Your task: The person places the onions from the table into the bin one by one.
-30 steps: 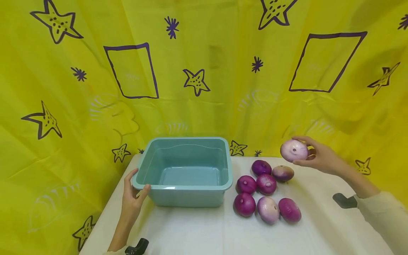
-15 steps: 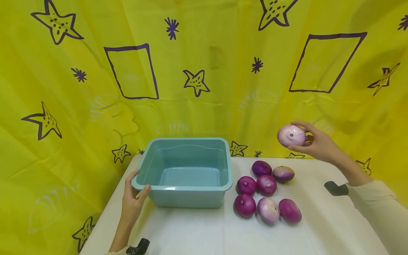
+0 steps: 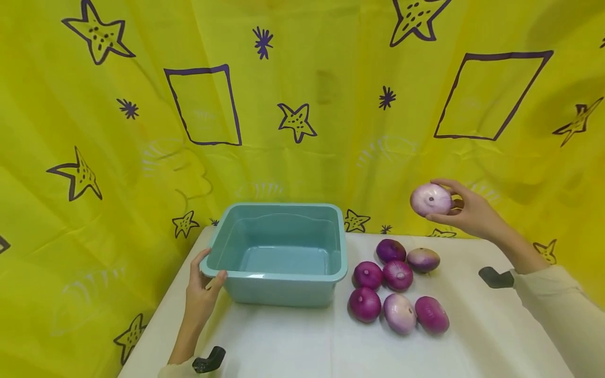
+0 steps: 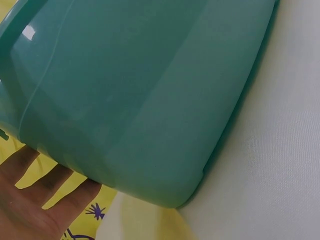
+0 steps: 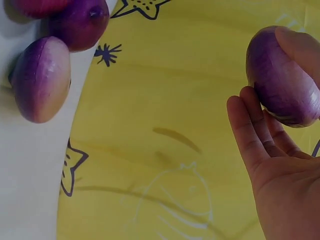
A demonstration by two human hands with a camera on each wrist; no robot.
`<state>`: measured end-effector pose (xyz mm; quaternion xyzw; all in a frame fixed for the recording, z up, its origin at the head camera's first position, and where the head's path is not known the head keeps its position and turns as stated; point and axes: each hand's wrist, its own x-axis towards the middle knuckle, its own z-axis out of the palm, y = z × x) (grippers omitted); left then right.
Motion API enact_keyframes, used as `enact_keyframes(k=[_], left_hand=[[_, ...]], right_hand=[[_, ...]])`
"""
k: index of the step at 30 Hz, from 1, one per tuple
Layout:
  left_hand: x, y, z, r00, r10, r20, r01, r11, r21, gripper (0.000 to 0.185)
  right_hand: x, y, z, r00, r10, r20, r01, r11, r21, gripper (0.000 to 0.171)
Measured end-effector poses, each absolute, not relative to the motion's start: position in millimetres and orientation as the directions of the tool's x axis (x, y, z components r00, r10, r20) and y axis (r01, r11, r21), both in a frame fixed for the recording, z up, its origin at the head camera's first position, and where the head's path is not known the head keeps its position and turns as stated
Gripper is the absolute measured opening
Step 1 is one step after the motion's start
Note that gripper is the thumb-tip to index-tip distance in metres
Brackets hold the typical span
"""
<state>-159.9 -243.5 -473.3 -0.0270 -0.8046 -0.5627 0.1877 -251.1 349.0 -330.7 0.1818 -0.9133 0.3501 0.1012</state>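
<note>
My right hand (image 3: 465,210) holds a pale purple onion (image 3: 430,200) in the air above the table's back right, fingers and thumb curled round it; the right wrist view shows that onion (image 5: 282,77) against my fingers (image 5: 250,132). Below it, several purple onions (image 3: 398,294) lie in a cluster on the white table (image 3: 293,341). A teal plastic tub (image 3: 279,252) stands empty to the left of them. My left hand (image 3: 202,286) grips the tub's front left corner, thumb on the rim; in the left wrist view the tub's wall (image 4: 135,95) fills the frame above my fingers (image 4: 45,192).
A yellow cloth with purple stars and squares (image 3: 302,105) hangs behind and to both sides of the table. Two onions (image 5: 42,80) on the table edge show in the right wrist view. Bare tabletop lies in front of the tub and onions.
My right hand lifted the pale onion upward and slightly left, from table height to well above the cluster. The left hand stayed on the tub.
</note>
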Motion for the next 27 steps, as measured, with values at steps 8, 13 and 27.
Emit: enact_keyframes(k=[8,13,27], left_hand=[[-163.4,-243.5,-474.5,-0.932,-0.177,0.316,0.227,0.396,0.89,0.066],[-162.7,-245.1,-475.5,-0.93,-0.177,0.321,0.233,0.391,0.89,0.066],[-159.1,-243.4,-473.2,-0.934,-0.166,0.317,0.244,0.353,0.903,0.068]], right_hand=[[-260.8,317.5,-322.3,-0.912,-0.305,0.274,-0.41,0.662,-0.627,0.08],[-274.2,281.7,-318.1,-0.883,-0.375,0.282,-0.466,0.63,-0.621,0.077],[-304.2,176.9,-318.7,-0.772,-0.563,0.296,-0.608,0.516,-0.604,0.076]])
